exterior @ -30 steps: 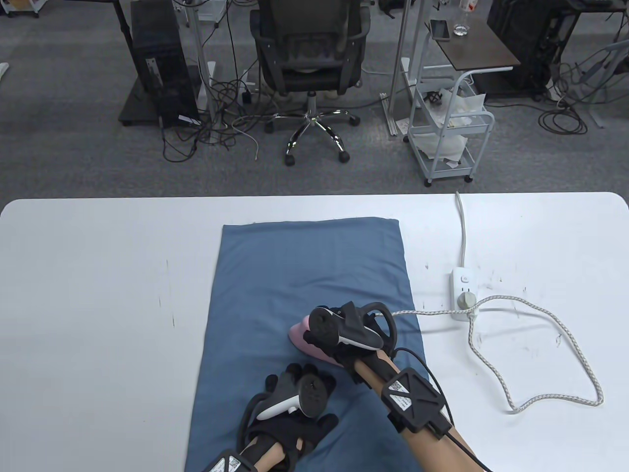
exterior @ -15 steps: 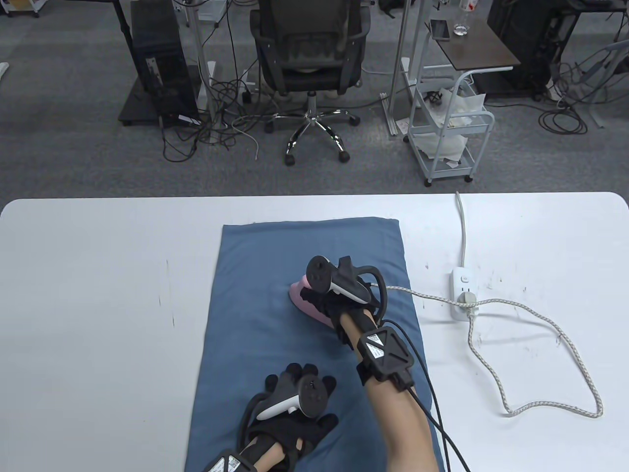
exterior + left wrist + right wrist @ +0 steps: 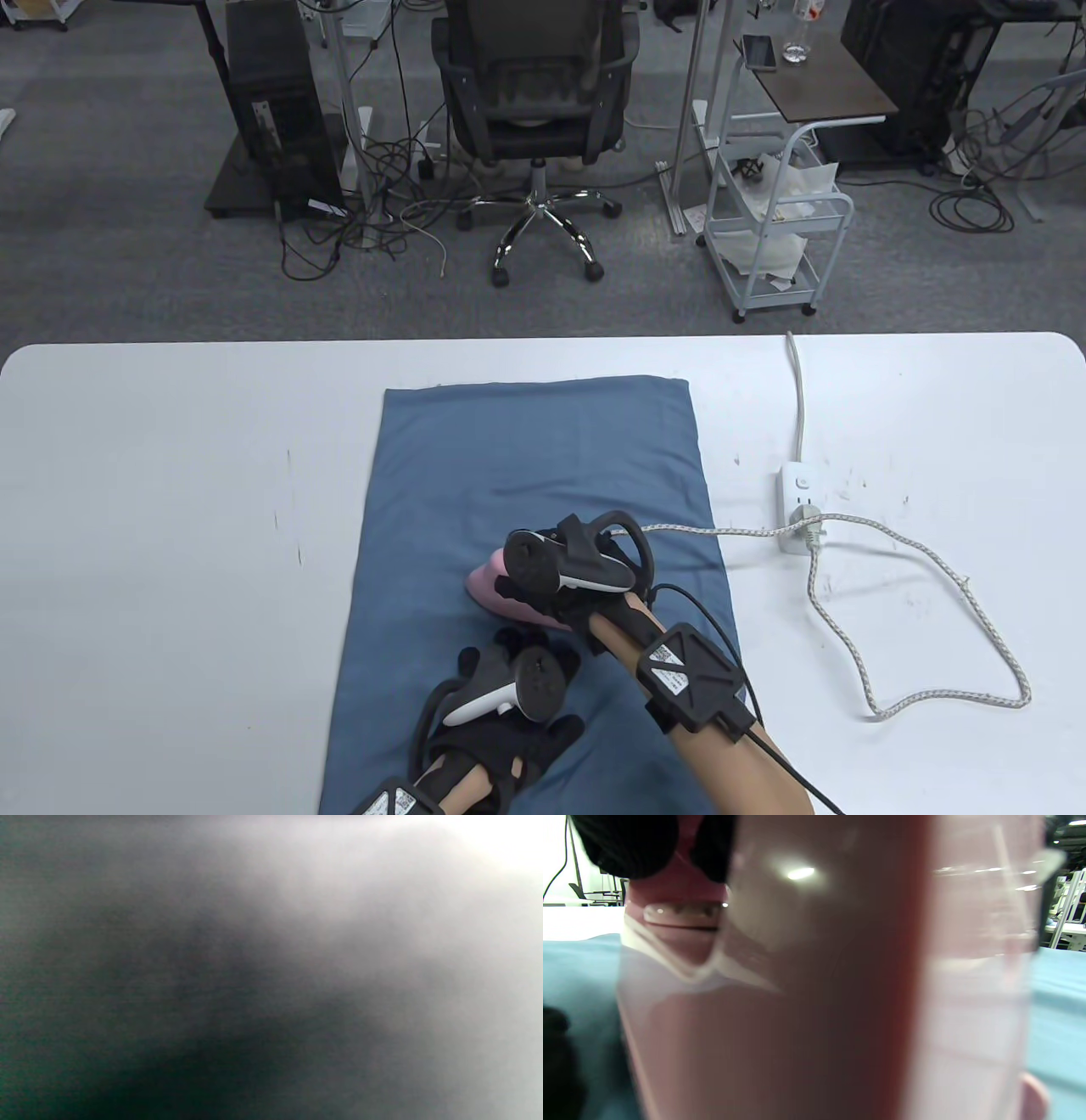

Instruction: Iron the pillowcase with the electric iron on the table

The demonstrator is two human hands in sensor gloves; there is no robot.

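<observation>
A blue pillowcase (image 3: pixel 526 475) lies flat on the white table (image 3: pixel 170 526). My right hand (image 3: pixel 551 594) grips the handle of a pink electric iron (image 3: pixel 492 590), which rests on the pillowcase's near half. In the right wrist view the iron (image 3: pixel 806 984) fills the frame, with gloved fingers (image 3: pixel 628 840) at the top and blue cloth (image 3: pixel 577 976) beside it. My left hand (image 3: pixel 509 679) rests flat on the pillowcase near its front edge, just in front of the iron. The left wrist view is a dark blur.
The iron's braided cord (image 3: pixel 891 594) runs right to a white power strip (image 3: pixel 797 505) and loops over the table's right side. An office chair (image 3: pixel 534 102) and a white cart (image 3: pixel 776 221) stand on the floor beyond the far edge.
My right hand pushed the iron away up the pillowcase, then pulled it back toward me and a little left. The cord shifted with it. My left hand stayed still.
</observation>
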